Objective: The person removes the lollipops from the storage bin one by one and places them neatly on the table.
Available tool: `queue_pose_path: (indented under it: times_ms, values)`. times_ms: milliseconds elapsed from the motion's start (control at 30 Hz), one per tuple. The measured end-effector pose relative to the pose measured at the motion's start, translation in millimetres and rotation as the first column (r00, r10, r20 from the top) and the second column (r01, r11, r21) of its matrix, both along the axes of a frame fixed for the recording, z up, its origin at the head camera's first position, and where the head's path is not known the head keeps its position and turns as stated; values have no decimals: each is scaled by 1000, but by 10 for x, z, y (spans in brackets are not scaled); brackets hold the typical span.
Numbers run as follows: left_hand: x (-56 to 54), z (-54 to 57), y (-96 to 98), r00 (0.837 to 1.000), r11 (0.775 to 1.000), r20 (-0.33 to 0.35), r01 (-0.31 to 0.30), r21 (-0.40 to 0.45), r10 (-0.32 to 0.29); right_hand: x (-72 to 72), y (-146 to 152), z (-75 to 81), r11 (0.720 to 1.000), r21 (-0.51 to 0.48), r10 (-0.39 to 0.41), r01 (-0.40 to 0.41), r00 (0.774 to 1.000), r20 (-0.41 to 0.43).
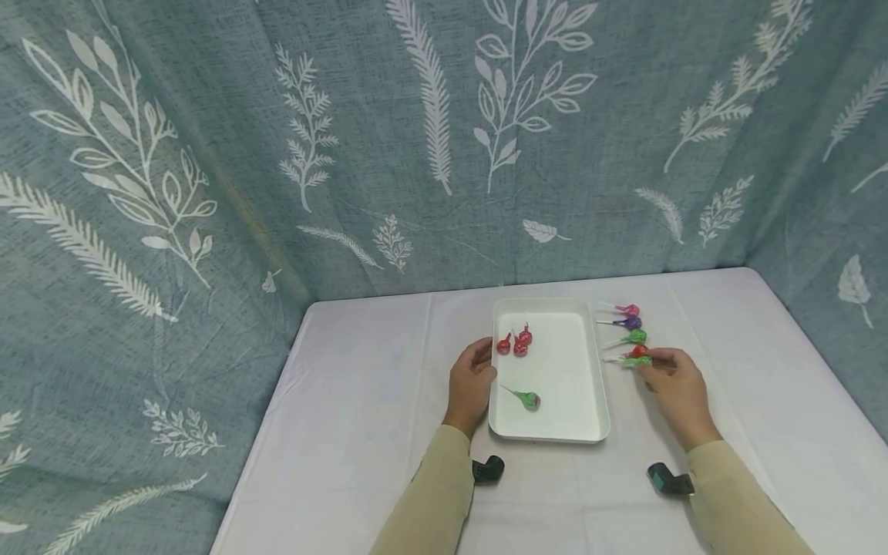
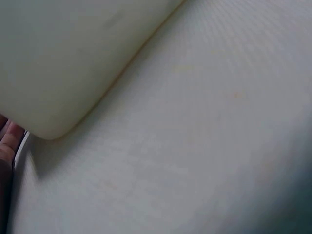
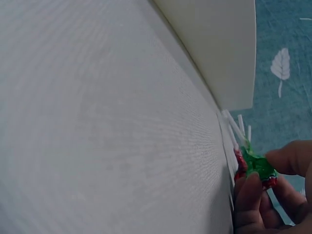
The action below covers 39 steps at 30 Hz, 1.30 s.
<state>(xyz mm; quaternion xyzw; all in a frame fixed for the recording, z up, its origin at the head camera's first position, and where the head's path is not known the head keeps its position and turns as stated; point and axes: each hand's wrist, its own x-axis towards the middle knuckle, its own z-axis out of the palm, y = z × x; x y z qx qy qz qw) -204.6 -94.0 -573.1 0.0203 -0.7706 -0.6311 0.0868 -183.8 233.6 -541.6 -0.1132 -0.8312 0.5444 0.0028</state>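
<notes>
My left hand [image 1: 472, 385] grips the left wall of a shallow white tray [image 1: 600, 397], its fingers curled at the rim. In the left wrist view only a few fingers [image 2: 9, 141] show beside the tray's corner. Three red lollipops [image 1: 520, 348] lie at the tray's upper left, and a green lollipop [image 1: 529, 400] lies lower down. Right of the tray, my right hand [image 1: 678, 389] pinches the wrapped head of another green lollipop [image 3: 261, 166] between thumb and fingers. A red lollipop [image 3: 240, 163] lies right beside it.
Above the right hand, a pink lollipop [image 1: 630, 310], a purple lollipop [image 1: 631, 323] and a green lollipop [image 1: 636, 337] lie in a row, sticks toward the tray. A white cloth [image 1: 361, 401] covers the table. A blue-green leaf-patterned curtain [image 1: 444, 231] hangs behind.
</notes>
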Motion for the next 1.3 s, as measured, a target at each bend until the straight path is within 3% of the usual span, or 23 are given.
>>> queue_pose_path:
  times_ms: [400,633,800,1000,1133,1300]
  values:
    - [-7,3,15,1000,1000,13,-7,5,7,5,29,-26,999,8,-32,32,999,-2]
    - [3,13,15,1000,1000,10,-3,-1,3,24,91,-16,998,-50,-35,36,999,8]
    - [2,5,9,1000,1000,-6,0,-3,0,15,80,-10,993,53,105,-106,994,30]
    - [5,6,11,1000,1000,10,2,0,-2,16,61,29,935,210,276,-285,959,69]
    - [6,9,13,1000,1000,12,1,1,-1,55,78,75,909,238,327,-343,939,102]
    - [-5,-1,14,1000,1000,9,-4,-7,4,77,83,61,896,249,354,-367,930,97]
